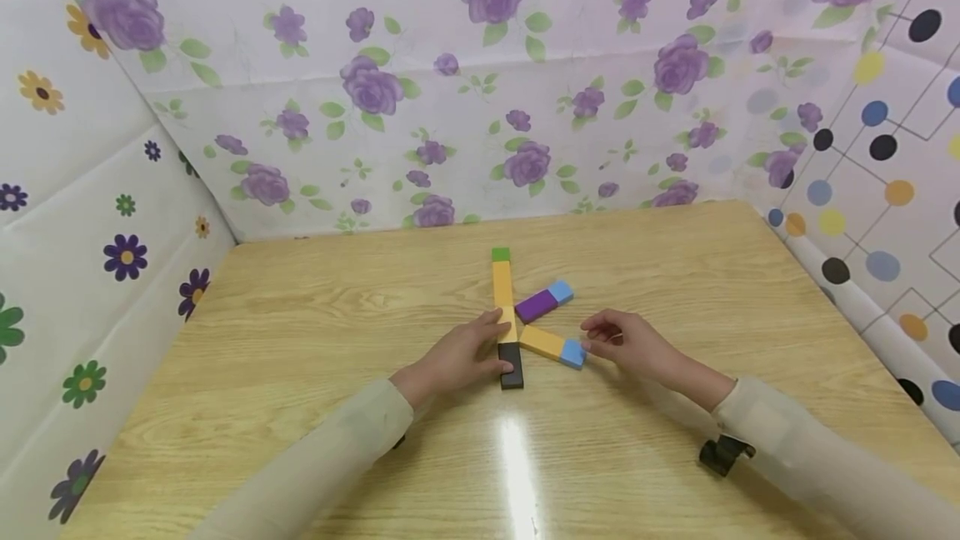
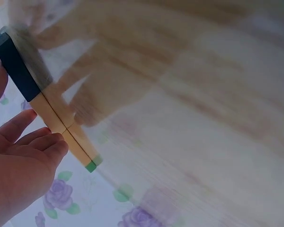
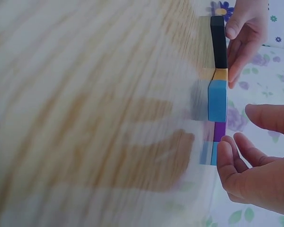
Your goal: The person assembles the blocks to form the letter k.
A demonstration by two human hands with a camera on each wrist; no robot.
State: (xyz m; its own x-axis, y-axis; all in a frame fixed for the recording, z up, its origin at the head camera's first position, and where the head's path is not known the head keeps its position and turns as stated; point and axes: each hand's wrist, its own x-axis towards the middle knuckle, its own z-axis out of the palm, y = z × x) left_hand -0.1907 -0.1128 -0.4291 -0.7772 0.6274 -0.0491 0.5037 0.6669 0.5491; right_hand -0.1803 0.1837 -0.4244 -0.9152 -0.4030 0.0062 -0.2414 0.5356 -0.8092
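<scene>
A straight column of wooden blocks lies on the table: a green block (image 1: 501,254), an orange block (image 1: 502,283), a pale yellow block (image 1: 510,322) and a black block (image 1: 512,380). My left hand (image 1: 467,354) rests along its left side, thumb at the black block, fingers by the pale yellow one. To the right, a purple block (image 1: 536,306) and a blue block (image 1: 560,292) slant up and away. Below them an orange block (image 1: 542,342) and another blue block (image 1: 573,354) slant down. My right hand (image 1: 627,345) hovers beside this lower blue block, thumb and fingers apart, holding nothing.
The wooden table (image 1: 337,298) meets a flowered cloth wall (image 1: 420,157) at the back. Patterned cloth walls stand left (image 1: 90,273) and right (image 1: 862,232). A black wrist device (image 1: 724,454) hangs under my right sleeve.
</scene>
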